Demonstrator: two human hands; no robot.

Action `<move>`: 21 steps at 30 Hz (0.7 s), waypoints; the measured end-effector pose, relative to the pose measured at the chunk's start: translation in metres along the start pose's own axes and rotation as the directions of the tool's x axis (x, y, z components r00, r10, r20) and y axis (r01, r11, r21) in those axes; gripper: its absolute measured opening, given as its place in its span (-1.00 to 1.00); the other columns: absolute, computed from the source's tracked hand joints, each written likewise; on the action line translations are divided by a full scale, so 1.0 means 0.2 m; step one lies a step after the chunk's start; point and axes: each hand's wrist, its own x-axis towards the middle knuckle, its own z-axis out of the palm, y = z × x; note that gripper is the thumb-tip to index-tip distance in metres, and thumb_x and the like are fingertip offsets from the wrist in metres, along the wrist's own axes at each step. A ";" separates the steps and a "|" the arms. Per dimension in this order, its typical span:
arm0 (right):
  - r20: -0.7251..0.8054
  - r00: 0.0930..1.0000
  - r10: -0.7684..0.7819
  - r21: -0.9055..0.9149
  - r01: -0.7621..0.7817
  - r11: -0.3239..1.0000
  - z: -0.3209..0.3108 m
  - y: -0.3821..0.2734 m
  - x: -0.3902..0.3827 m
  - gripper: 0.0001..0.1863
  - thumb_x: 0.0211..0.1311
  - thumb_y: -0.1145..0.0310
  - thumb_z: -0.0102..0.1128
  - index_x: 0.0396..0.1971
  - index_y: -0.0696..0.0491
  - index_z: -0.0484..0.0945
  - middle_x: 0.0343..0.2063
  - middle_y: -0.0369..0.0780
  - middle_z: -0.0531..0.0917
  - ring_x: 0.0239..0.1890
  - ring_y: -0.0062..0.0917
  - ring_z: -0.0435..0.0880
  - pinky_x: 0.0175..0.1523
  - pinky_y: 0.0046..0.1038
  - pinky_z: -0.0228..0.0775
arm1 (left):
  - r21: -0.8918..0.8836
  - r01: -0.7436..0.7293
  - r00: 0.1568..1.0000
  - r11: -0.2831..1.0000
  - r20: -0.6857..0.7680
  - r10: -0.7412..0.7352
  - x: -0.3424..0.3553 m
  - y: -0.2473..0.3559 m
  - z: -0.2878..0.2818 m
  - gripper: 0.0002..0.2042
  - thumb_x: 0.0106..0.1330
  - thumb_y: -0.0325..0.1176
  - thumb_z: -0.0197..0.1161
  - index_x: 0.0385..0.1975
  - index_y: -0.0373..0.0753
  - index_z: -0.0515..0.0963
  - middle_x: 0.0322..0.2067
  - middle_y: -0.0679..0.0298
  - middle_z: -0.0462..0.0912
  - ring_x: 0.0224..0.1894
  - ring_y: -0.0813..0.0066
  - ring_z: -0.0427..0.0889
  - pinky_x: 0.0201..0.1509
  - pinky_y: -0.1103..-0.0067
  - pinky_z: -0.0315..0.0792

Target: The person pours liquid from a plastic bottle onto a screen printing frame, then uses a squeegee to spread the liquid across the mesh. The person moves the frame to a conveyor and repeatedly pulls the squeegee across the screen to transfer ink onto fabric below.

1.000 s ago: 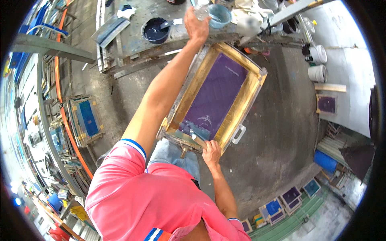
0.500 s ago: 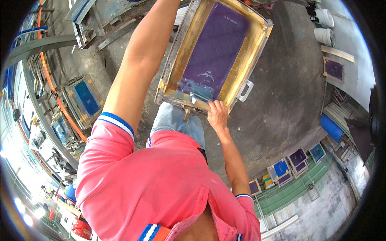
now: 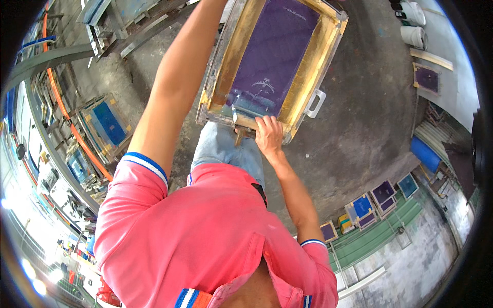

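A screen-printing frame point(image 3: 328, 56) with a purple mesh point(image 3: 272, 56) lies tilted in front of me, yellowish tape along its inner borders. Inside its near end rests a squeegee with a pale wooden handle point(image 3: 247, 121). My right hand point(image 3: 268, 135) has its fingers curled over the right part of that handle. Bluish ink point(image 3: 251, 102) is smeared on the mesh just beyond the squeegee. A white loop handle point(image 3: 315, 103) sticks out from the frame's right side. My left arm reaches up past the top edge, so the left hand is out of sight.
To the left, more framed screens point(image 3: 109, 123) lean beside an orange hose point(image 3: 62, 105) and metal racks. White buckets point(image 3: 413, 37) stand at the far right. Several screens point(image 3: 362, 206) line a green ledge at the lower right, and a blue drum point(image 3: 425, 154) lies near the wall.
My right hand has shifted a little left and up in the picture. The squeegee's wooden handle now shows more plainly at the frame's near end. The frame sits slightly higher in view.
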 end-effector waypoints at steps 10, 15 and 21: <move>-0.079 0.995 -0.057 -0.030 0.055 0.998 0.00 0.06 0.10 -0.66 -0.10 0.45 0.37 -0.21 0.03 0.60 -0.27 -0.25 0.55 -0.13 -0.32 0.54 -0.14 -0.21 0.37 | 0.224 0.131 0.872 0.966 0.437 -0.220 -1.24 -0.02 -1.68 -0.34 0.16 -0.55 0.35 0.33 -0.26 0.33 0.26 -0.02 0.44 0.34 0.06 0.39 0.41 0.32 0.26; 0.002 0.977 -0.214 -0.043 0.214 0.976 0.05 0.11 0.09 -0.76 -0.06 0.48 0.29 -0.29 0.06 0.62 -0.32 -0.23 0.58 -0.16 -0.32 0.57 -0.18 -0.22 0.40 | 0.815 0.330 0.354 0.476 0.360 -0.863 -2.18 -0.28 -2.93 -0.42 0.13 -0.35 0.37 0.17 -0.43 0.44 0.09 -0.15 0.57 0.19 -0.06 0.53 0.28 0.29 0.38; -0.103 0.986 -0.129 -0.096 0.119 0.988 0.06 0.11 0.11 -0.67 -0.04 0.48 0.34 -0.19 0.02 0.60 -0.25 -0.24 0.57 -0.09 -0.27 0.57 -0.09 -0.18 0.44 | 0.902 0.412 -0.341 -0.132 0.018 -0.940 -3.16 -0.04 -3.97 -0.68 0.22 -0.18 0.36 -0.25 -0.35 0.68 -0.26 0.06 0.73 -0.20 0.10 0.72 -0.06 0.27 0.57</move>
